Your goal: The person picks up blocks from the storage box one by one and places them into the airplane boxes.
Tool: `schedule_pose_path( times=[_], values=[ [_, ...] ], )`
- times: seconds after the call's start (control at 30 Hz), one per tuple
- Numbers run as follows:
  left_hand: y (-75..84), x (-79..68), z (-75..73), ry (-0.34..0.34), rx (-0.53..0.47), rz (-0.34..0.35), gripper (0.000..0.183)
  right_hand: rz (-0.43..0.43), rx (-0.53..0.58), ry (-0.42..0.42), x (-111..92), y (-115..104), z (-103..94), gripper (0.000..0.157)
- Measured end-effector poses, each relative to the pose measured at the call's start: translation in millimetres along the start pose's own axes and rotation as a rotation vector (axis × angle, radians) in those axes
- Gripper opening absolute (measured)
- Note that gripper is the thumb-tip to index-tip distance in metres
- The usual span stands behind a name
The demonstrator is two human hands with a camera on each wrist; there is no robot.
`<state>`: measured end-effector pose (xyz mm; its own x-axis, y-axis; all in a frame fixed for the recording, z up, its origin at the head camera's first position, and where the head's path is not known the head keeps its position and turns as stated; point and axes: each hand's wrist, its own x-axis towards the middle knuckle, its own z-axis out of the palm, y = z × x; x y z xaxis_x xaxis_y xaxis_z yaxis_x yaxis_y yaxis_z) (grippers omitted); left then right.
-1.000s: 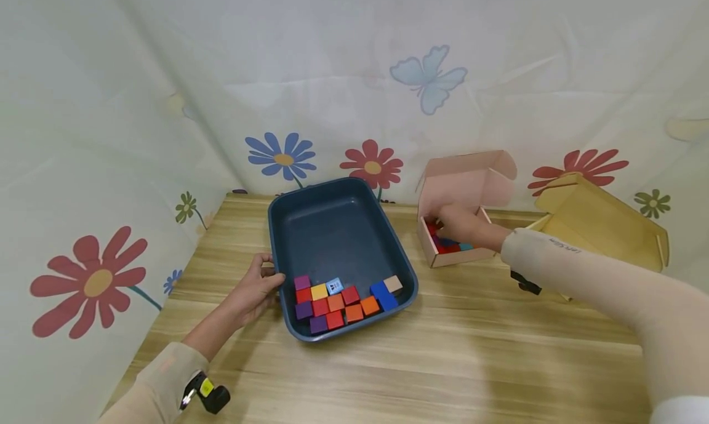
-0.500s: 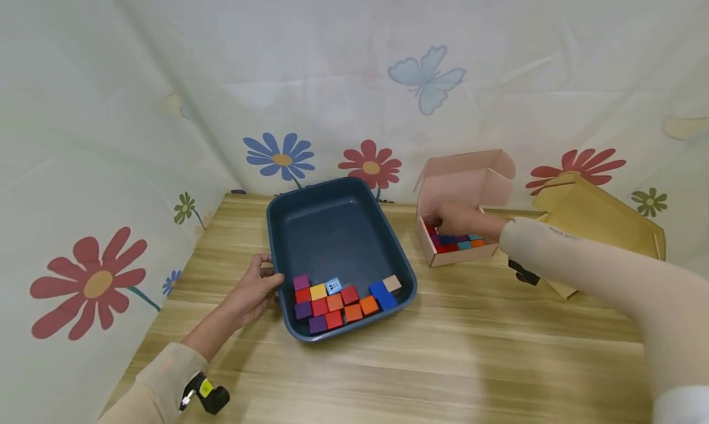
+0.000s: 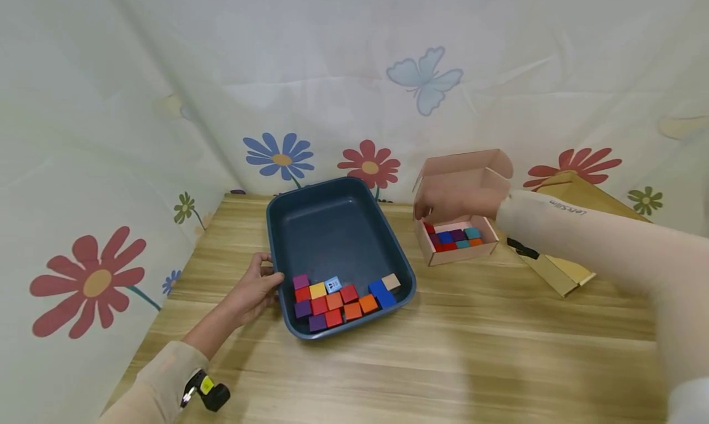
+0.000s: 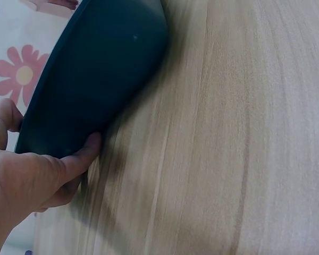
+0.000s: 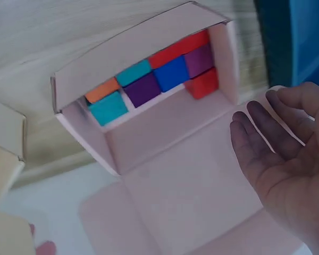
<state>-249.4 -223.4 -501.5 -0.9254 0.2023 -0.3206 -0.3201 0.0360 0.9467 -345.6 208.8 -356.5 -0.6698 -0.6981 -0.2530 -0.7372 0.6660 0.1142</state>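
Observation:
A dark blue tray (image 3: 327, 245) lies on the wooden table with several coloured cubes (image 3: 335, 302) along its near side. My left hand (image 3: 255, 292) holds its left edge; in the left wrist view the thumb and a finger (image 4: 87, 151) lie against the tray's side (image 4: 95, 79). Over the left part of an open pink cardboard box (image 3: 462, 255) is my right hand (image 3: 456, 204). Its fingers are loosely bent, and nothing shows in it in the right wrist view. Red, purple, blue, teal and orange cubes (image 5: 173, 73) sit inside this box, below the hand.
An open yellow cardboard box (image 3: 559, 276) stands to the right, partly hidden by my right sleeve (image 3: 576, 227). The pink box's raised lid (image 3: 465, 165) is close to the flowered cloth (image 3: 332, 92) behind the table (image 3: 415, 375).
My right hand has lifted up and slightly left from inside the pink box, uncovering the cubes there. The yellow box's front now shows more below the sleeve. The left hand stays on the tray.

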Motion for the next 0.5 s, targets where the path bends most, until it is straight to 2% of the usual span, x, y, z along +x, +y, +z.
schedule_pose_path(
  times=[0.1,0.17,0.23,0.33,0.43,0.5],
  values=[
    [0.2,0.3,0.0,0.001,0.005,-0.004,0.047,-0.006,-0.104,-0.047,-4,-13,-8.4,0.020],
    [0.8,0.7,0.0,0.001,0.011,-0.006,0.048,-0.011,-0.102,-0.089,-4,-25,-13.3,0.020],
    [1.0,1.2,-0.4,-0.001,0.019,-0.011,0.048,-0.013,-0.036,-0.143,1,-38,-16.7,0.025],
    [1.5,1.4,-0.6,-0.007,0.021,-0.004,0.049,-0.049,0.156,-0.197,15,-57,-20.7,0.033],
    [1.0,0.7,-0.7,-0.009,0.017,0.004,0.049,-0.123,0.214,-0.221,30,-75,-27.0,0.034],
    [0.4,0.0,-0.3,-0.017,0.016,0.008,0.049,-0.174,0.186,-0.210,38,-87,-30.7,0.036]
  ],
)
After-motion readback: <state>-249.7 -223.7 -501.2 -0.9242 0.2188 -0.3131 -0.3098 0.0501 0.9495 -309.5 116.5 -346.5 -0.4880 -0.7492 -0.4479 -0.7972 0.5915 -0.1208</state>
